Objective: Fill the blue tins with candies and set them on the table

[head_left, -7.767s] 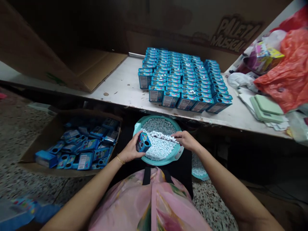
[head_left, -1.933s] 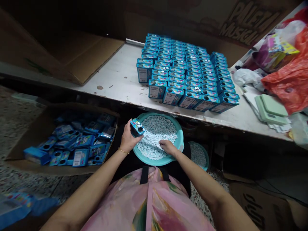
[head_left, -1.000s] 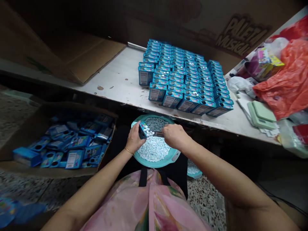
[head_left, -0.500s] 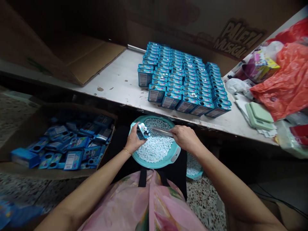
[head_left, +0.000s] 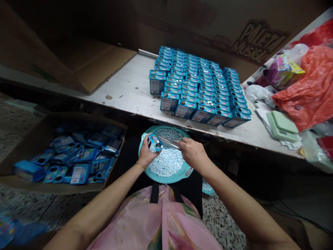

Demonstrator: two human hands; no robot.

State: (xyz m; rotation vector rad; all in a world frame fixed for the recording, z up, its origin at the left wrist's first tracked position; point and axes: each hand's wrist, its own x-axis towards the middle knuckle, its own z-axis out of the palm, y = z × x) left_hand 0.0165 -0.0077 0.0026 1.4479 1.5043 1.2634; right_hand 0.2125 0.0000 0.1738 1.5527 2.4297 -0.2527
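My left hand [head_left: 147, 152] is closed around a small blue box [head_left: 155, 141] with a round hole in its top and a few white pieces at the hole. My right hand [head_left: 191, 151] grips a metal scoop [head_left: 169, 141], its far end close to the box's top. Both are above a turquoise basin [head_left: 170, 179] on my lap. White candy-like pieces [head_left: 166, 161] fill much of the basin. Rows of upright blue boxes [head_left: 184, 108] stand on the white table [head_left: 125, 92] beyond, some with white pieces on top.
At the left, a cardboard box [head_left: 85, 189] holds many blue boxes in a jumble. A green scale [head_left: 283, 125] and red plastic bags [head_left: 309, 86] lie at the table's right. A second basin [head_left: 209, 192] sits below on the right; large cartons [head_left: 182, 21] stand behind.
My right hand and the scoop have moved left, closer to the held box. The box is turned so its printed top shows more, and fewer white pieces lie on it.
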